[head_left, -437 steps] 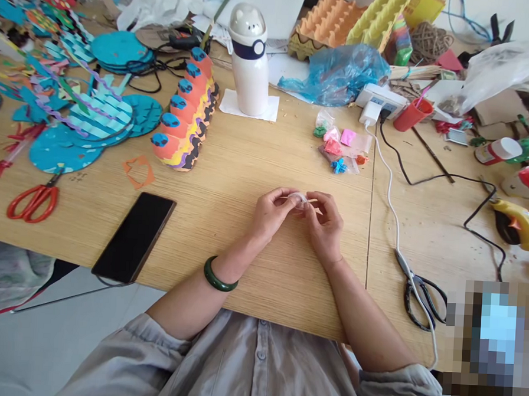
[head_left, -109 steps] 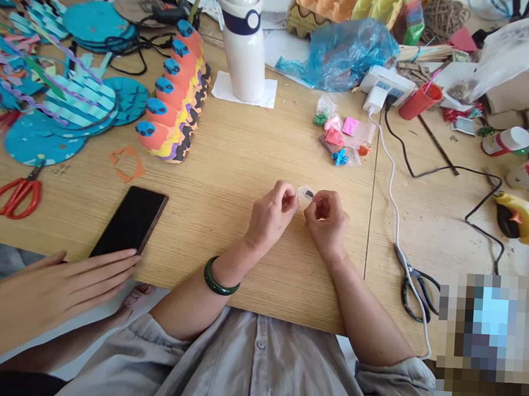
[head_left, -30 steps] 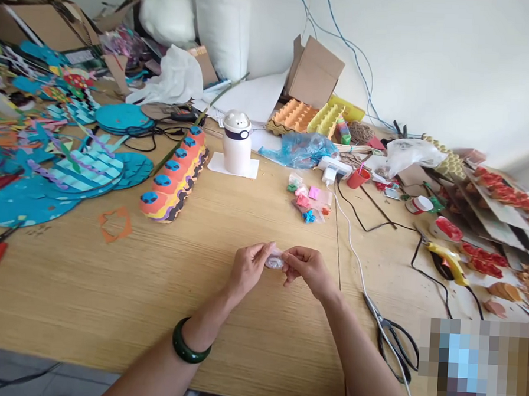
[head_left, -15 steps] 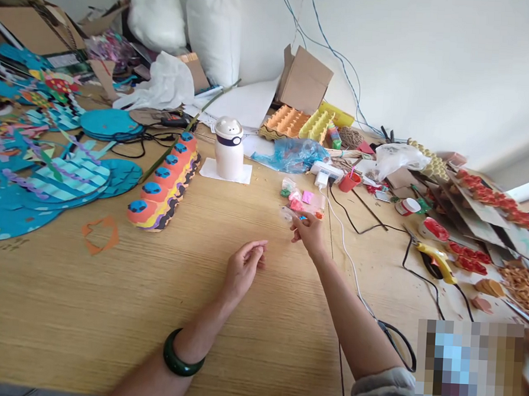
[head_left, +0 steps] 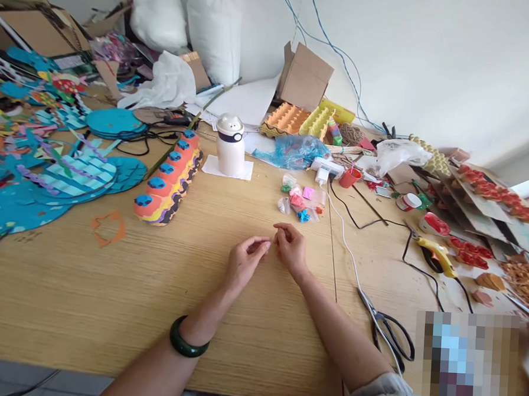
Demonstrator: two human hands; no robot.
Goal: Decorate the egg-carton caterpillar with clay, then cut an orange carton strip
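My left hand (head_left: pixel 242 260), with a green bangle (head_left: pixel 188 340) on its wrist, rests on the wooden table (head_left: pixel 108 296) with thumb and forefinger pinched together. My right hand (head_left: pixel 291 246) sits right beside it, fingers curled, fingertips almost touching the left ones. Whatever is between the fingertips is too small to make out. A little beyond my right hand lie several small clear bags of coloured bits (head_left: pixel 300 199), and the nearest clear bag (head_left: pixel 284 205) lies loose at the pile's left edge.
A striped paper caterpillar (head_left: pixel 168 178) and blue paper fish (head_left: pixel 74 176) lie at the left. A white bottle (head_left: pixel 230 145), egg trays (head_left: pixel 302 118) and a power strip (head_left: pixel 328 167) stand behind. Black scissors (head_left: pixel 390 334), a white cable (head_left: pixel 350 255) and a yellow glue gun (head_left: pixel 436 254) lie at the right.
My right hand reached out to the pile of small bags, let go of the clear bag there and came back next to my left hand. The view tilted slightly.
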